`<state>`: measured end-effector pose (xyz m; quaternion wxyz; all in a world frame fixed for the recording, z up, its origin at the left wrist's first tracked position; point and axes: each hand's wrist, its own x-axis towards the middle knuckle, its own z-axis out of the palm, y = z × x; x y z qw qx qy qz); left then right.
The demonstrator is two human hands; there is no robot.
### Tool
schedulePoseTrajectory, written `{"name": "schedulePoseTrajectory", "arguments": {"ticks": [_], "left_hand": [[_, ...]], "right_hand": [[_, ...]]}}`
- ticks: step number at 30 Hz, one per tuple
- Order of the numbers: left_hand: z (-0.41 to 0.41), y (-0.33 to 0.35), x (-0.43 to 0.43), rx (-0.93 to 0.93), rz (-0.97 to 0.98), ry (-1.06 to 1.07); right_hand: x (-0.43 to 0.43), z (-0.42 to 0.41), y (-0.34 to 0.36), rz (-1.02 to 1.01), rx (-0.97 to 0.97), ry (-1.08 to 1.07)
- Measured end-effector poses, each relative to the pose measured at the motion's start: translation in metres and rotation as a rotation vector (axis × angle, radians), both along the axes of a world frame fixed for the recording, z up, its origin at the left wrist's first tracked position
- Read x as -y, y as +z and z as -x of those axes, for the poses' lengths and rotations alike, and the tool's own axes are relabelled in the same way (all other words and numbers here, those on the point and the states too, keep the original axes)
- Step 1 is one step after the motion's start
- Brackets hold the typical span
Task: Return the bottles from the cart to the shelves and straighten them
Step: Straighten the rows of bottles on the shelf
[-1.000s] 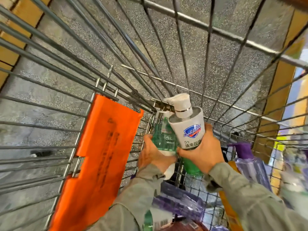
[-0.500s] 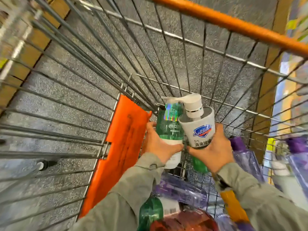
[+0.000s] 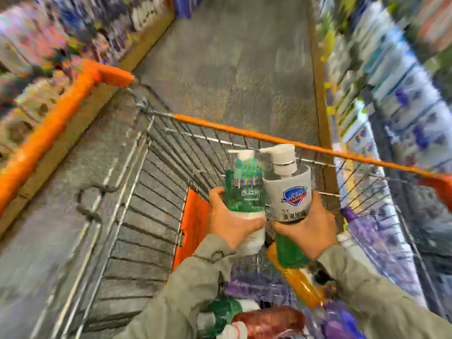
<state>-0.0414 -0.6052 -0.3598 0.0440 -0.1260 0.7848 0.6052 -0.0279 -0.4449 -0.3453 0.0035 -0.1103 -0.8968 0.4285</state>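
Green pump bottle is held in left hand, grey-labelled pump bottle in right hand, fingers curled round each; both held upright over cart.

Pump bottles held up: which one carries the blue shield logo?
The grey-labelled bottle in the right hand; the left hand holds a green bottle.
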Motion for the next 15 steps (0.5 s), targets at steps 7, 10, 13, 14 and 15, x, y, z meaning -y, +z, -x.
{"name": "schedulePoseTrajectory", "arguments": {"ticks": [7, 10, 13, 14, 15], "left_hand": [[-0.026, 0.103, 0.003, -0.163, -0.050, -0.080], [-0.047, 0.150, 0.002, -0.268, -0.054, -0.085], [-0.072, 0.182, -0.001, -0.313, -0.085, -0.106], [-0.080, 0.189, -0.002, -0.321, -0.092, -0.114], [-0.090, 0.200, -0.003, -0.332, -0.087, -0.132]], "right_hand": [[0.006, -0.047, 0.107, 0.039, -0.143, -0.123], [0.004, -0.076, 0.151, 0.019, -0.213, -0.159], [-0.008, -0.114, 0.183, 0.046, -0.260, -0.231], [-0.012, -0.129, 0.192, 0.053, -0.275, -0.247], [-0.015, -0.144, 0.198, 0.052, -0.288, -0.281]]}}
